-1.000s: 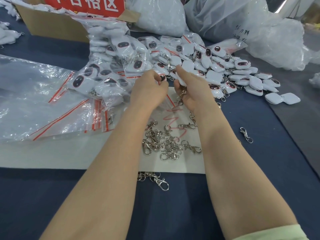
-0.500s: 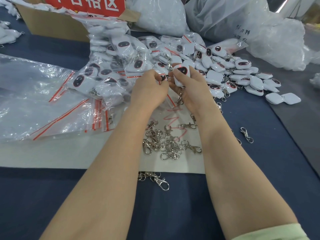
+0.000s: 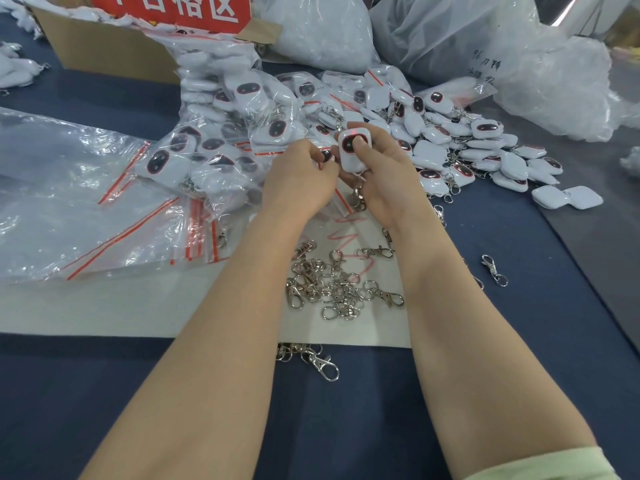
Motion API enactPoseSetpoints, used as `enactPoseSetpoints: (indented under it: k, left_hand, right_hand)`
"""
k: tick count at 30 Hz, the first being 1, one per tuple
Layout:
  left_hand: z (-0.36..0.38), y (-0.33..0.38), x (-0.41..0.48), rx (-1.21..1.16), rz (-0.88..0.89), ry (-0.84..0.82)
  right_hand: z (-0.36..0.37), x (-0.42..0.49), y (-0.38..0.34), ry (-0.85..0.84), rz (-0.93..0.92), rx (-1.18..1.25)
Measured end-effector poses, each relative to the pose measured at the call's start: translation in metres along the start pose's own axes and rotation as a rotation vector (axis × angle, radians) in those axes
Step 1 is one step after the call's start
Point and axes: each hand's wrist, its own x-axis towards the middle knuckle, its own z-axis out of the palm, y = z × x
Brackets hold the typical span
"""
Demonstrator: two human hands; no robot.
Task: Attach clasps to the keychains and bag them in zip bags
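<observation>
We see the keychain (image 3: 354,148) in white, its dark oval face ringed in red. The near clasps (image 3: 341,289) are shiny silver. The zip bags (image 3: 194,233) on the left are clear with red stripes. We note a dark blue table cover (image 3: 346,427), a white sheet (image 3: 121,306), a far red sign (image 3: 166,12) with white characters, and a pale green sleeve (image 3: 554,467).

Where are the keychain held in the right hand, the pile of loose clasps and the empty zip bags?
keychain (image 3: 347,163): head view, lower white part of its body.
pile of clasps (image 3: 334,289): head view, middle of the heap.
zip bags (image 3: 69,195): head view, clear plastic of the top bag.
</observation>
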Motion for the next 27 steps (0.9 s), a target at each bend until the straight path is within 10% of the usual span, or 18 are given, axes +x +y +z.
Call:
enactPoseSetpoints:
  k: [27]
  left_hand:
    - [0.0007,-0.0025,0.0009,0.054,0.013,0.027]
  right_hand:
    - [0.0016,0.0043,0.0063,0.054,0.032,0.016]
